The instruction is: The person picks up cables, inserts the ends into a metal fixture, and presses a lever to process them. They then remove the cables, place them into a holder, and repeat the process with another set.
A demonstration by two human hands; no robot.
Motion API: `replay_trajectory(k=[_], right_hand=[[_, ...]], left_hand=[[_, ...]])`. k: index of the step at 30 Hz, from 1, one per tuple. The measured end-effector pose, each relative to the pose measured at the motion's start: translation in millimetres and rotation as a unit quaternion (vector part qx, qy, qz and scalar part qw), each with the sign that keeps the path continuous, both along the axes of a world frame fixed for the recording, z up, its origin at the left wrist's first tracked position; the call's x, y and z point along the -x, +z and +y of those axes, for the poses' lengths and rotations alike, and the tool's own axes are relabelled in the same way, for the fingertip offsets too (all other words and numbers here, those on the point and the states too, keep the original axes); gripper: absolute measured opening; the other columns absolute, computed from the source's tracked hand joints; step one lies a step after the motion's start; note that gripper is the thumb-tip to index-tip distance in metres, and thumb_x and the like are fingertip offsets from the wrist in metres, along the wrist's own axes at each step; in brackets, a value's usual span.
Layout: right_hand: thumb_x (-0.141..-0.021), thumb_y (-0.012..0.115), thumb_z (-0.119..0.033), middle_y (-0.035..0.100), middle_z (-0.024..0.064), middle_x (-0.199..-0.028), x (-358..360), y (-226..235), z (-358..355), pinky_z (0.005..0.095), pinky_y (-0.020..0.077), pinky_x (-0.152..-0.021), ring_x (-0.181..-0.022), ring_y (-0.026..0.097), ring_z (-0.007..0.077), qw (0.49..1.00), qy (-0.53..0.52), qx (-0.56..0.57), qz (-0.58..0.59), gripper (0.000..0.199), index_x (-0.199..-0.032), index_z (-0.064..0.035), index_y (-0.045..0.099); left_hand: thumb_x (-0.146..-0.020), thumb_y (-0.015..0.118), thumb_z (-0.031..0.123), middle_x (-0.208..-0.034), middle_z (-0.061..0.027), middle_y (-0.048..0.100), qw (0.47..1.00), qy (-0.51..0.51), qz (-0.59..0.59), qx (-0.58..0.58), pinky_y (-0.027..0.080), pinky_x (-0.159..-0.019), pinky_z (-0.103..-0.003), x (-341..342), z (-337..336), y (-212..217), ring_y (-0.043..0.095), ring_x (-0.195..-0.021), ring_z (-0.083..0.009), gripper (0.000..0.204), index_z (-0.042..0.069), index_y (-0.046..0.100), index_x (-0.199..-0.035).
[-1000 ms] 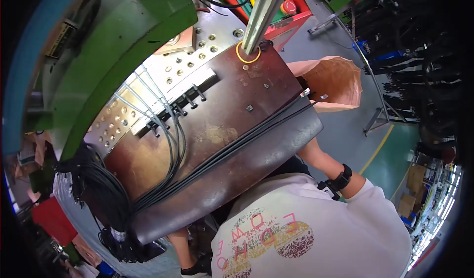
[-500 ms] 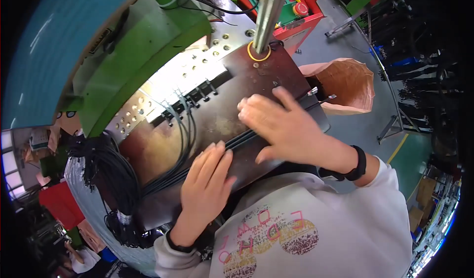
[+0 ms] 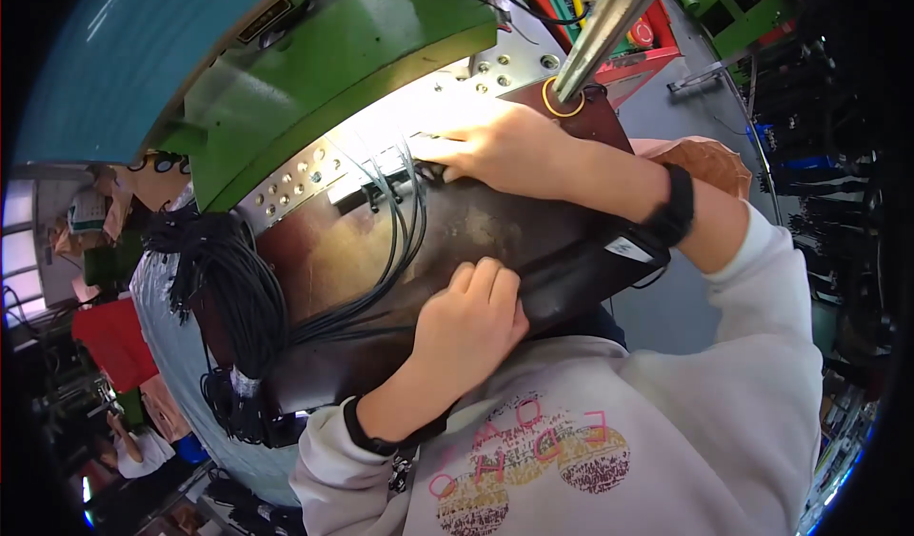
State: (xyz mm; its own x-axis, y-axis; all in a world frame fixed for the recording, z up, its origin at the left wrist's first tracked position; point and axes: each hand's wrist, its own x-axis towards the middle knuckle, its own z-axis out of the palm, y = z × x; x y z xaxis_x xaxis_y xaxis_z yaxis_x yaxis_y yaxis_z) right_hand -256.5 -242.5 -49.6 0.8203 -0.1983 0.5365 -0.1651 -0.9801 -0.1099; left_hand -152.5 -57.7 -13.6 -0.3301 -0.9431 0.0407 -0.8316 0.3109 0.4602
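My right hand (image 3: pixel 509 150) is at the right end of a metal block (image 3: pixel 357 191) with small dark clips. Its fingers close together there, and what they grip is hidden. Several thin black cables (image 3: pixel 414 217) curve from the block down across the brown work surface (image 3: pixel 476 227). Lower down, my left hand (image 3: pixel 469 319) is closed, with fingers curled where black cables (image 3: pixel 343 327) run in from the left.
A thick bundle of black cables (image 3: pixel 238 288) hangs at the table's left edge. Green machine body (image 3: pixel 333 69) overhangs the lit plate. A metal post (image 3: pixel 609 36) rises at the right, near a red box with a red button (image 3: pixel 643 31). A brown paper-lined bin (image 3: pixel 705 160) stands beyond.
My right hand has gone from above the table's middle up to the metal block. My left hand's fingers, stretched out before, are now curled. The whole view has shifted somewhat.
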Motion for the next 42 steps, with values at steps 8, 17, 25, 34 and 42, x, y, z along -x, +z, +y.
replay_trajectory(k=[8, 17, 25, 34, 42], right_hand=[[-0.075, 0.067, -0.005, 0.068, 0.0063, -0.099, 181, 88, 32, 0.0385, 0.0523, -0.078, -0.093, 0.064, 0.0298, 0.937, -0.268, -0.17, 0.147, 0.032, -0.107, -0.0094, 0.068], [-0.077, 0.074, -0.027, 0.065, 0.0063, -0.111, 80, 43, 23, 0.0383, 0.0499, -0.086, -0.102, 0.062, 0.0281, 0.986, -0.138, -0.034, 0.093, 0.042, -0.113, -0.0071, 0.064], [-0.078, 0.074, -0.021, 0.062, 0.0071, -0.097, 17, 2, 18, 0.0364, 0.0497, -0.077, -0.091, 0.061, 0.0266, 0.986, -0.063, -0.153, 0.017, 0.027, -0.101, -0.0094, 0.065], [-0.071, 0.074, -0.01, 0.058, 0.0048, -0.089, 23, 17, 42, 0.0333, 0.0514, -0.068, -0.083, 0.058, 0.0239, 0.994, -0.077, -0.071, 0.018, 0.025, -0.091, -0.0094, 0.06], [-0.075, 0.071, -0.006, 0.068, 0.0101, -0.085, -7, 2, 65, 0.0421, 0.0495, -0.071, -0.077, 0.064, 0.031, 0.954, -0.084, -0.281, -0.064, 0.021, -0.096, -0.0071, 0.064]], left_hand=[[-0.089, 0.062, 0.021, -0.076, -0.0196, 0.066, 0.951, -0.136, 0.139, -0.241, 0.052, -0.063, -0.045, 74, -52, 5, 0.065, -0.071, -0.0386, 0.023, -0.001, 0.062, -0.093], [-0.105, 0.043, 0.026, -0.064, -0.0003, 0.05, 0.517, 0.247, 0.724, -0.385, 0.029, -0.043, -0.02, 7, 30, 27, 0.04, -0.049, -0.0046, 0.031, 0.0, 0.059, -0.111], [-0.105, 0.045, 0.029, -0.062, 0.0002, 0.05, 0.559, 0.321, 0.721, -0.254, 0.029, -0.045, -0.019, 0, 43, 1, 0.037, -0.049, -0.0031, 0.035, 0.001, 0.058, -0.121], [-0.105, 0.046, 0.027, -0.067, -0.0012, 0.055, 0.553, 0.299, 0.692, -0.355, 0.034, -0.048, -0.019, 3, 37, 5, 0.044, -0.054, -0.0044, 0.035, -0.001, 0.059, -0.121], [-0.105, 0.035, 0.021, -0.085, -0.0131, 0.067, 0.656, 0.283, 0.679, -0.168, 0.049, -0.06, -0.025, -25, 38, 14, 0.063, -0.064, -0.0142, 0.039, -0.006, 0.063, -0.105]])
